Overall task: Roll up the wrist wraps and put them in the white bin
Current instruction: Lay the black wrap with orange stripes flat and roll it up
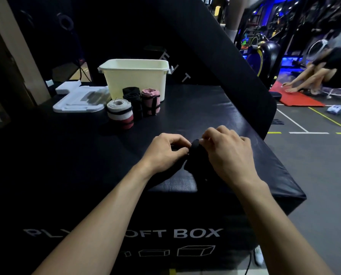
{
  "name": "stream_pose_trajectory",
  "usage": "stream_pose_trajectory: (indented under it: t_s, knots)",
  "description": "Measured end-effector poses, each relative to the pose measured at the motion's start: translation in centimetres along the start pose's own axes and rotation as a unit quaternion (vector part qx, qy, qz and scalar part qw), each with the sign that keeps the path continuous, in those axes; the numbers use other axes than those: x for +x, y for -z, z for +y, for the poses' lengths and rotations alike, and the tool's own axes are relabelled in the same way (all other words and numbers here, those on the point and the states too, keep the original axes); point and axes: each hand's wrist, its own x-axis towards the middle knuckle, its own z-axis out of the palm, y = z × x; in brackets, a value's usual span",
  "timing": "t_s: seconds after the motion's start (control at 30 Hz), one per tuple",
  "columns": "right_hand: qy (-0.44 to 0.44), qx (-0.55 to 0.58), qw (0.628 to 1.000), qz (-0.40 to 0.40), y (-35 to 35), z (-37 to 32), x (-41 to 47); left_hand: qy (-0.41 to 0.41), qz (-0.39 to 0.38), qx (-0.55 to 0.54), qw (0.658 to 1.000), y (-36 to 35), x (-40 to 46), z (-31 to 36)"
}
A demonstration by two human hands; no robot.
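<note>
Black soft plyo box [215,108] is the work surface. White bin [135,80] sits at its far side, lid [80,100] flat to the left of it. In front of the bin – four rolled wraps standing on end: grey/white/red roll [120,113], two black rolls [135,102], pink roll [150,102], all outside the bin. Near edge: left hand [165,152] and right hand [228,153], fingers curled, both gripping a black wrist wrap [196,155] – partly rolled, tail trailing toward the box edge.
</note>
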Motion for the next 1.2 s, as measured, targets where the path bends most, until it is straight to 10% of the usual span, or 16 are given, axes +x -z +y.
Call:
stream_pose_trajectory:
  t_s: [0.17,0.53,0.9,1.2]
  knots:
    - [0.014,-0.025,0.995,-0.097,0.3,1.4,-1.0,0.007,-0.022,-0.014,1.0,0.0,-0.1,0.5]
    - [-0.053,0.143,0.987,-0.045,-0.3,1.6,-1.9,-0.03,-0.004,-0.014,0.999,-0.2,-1.4,1.9]
    - [-0.111,0.7,0.697,-0.108,3.2,-0.2,-5.1,-0.059,0.011,-0.066,0.996,1.8,-5.5,7.3]
    - [-0.097,0.667,0.711,-0.198,3.0,0.3,-6.7,0.001,0.071,-0.125,0.99,2.5,-7.8,8.1]
